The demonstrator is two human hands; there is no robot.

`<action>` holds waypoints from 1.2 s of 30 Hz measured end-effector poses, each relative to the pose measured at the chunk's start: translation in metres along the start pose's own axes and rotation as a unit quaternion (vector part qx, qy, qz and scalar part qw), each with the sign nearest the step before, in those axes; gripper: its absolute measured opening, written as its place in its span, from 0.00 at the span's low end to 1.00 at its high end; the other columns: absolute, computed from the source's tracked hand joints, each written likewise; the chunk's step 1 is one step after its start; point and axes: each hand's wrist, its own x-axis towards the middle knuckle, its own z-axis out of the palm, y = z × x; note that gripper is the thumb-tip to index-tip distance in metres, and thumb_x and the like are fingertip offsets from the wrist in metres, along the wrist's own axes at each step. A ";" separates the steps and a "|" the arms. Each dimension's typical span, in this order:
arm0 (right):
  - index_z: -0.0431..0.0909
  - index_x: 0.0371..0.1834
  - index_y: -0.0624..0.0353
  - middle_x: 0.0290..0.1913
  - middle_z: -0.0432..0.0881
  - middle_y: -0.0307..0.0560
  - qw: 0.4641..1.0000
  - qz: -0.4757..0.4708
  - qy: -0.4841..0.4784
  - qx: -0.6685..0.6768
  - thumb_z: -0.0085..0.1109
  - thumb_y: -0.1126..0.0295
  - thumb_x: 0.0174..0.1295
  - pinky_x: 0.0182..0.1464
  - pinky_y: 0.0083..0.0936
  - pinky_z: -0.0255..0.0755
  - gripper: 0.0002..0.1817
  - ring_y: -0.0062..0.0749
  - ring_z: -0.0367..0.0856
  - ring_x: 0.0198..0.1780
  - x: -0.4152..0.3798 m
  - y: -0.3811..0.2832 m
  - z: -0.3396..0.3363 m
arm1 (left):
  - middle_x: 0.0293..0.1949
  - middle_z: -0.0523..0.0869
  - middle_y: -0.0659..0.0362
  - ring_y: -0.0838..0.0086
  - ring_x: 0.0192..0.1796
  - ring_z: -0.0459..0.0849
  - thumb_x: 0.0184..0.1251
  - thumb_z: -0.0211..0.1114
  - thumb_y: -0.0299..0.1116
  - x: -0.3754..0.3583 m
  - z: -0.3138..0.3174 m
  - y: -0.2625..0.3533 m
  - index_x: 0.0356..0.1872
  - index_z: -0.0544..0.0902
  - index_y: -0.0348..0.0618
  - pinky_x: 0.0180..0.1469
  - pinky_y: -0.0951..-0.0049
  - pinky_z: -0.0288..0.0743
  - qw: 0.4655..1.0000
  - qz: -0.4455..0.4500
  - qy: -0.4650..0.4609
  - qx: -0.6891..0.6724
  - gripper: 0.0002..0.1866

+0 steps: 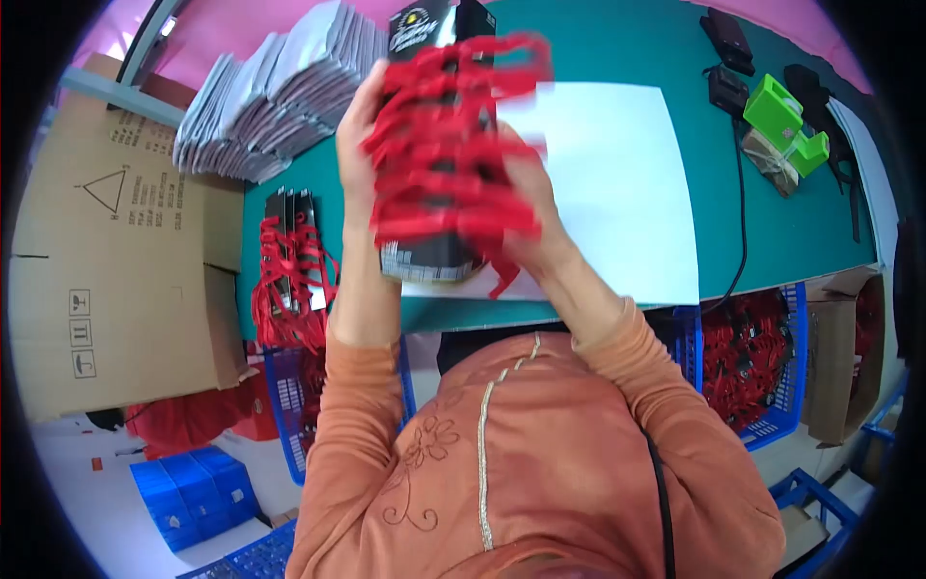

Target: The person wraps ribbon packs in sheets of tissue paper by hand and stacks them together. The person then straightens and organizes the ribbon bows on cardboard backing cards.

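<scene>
A thick stack of black cards with red straps (444,159) is raised over the near edge of the green table (617,43), slightly blurred. My left hand (359,130) grips its left side, fingers partly hidden behind it. On the right side, my right hand (531,198) is closed around the stack, partly covered by the straps. Beneath and to the right lies a large white sheet (622,183). Another pile of black cards with red straps (292,261) rests on the table at the left.
Grey-white packets (280,92) are stacked at the back left, beside a large cardboard box (135,232). A green tape dispenser (775,109), a black cable (741,212) and dark tools are at the right. Blue baskets (793,376) with red items stand below the table edge.
</scene>
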 end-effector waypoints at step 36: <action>0.74 0.45 0.62 0.34 0.80 0.42 0.894 -0.172 0.177 -0.374 0.43 0.64 0.72 0.31 0.13 0.71 0.14 0.17 0.75 0.29 -0.014 -0.072 -0.022 | 0.24 0.79 0.64 0.87 0.19 0.69 0.73 0.53 0.40 -0.003 0.024 -0.046 0.32 0.77 0.41 0.22 0.86 0.65 0.896 0.198 0.147 0.368 0.14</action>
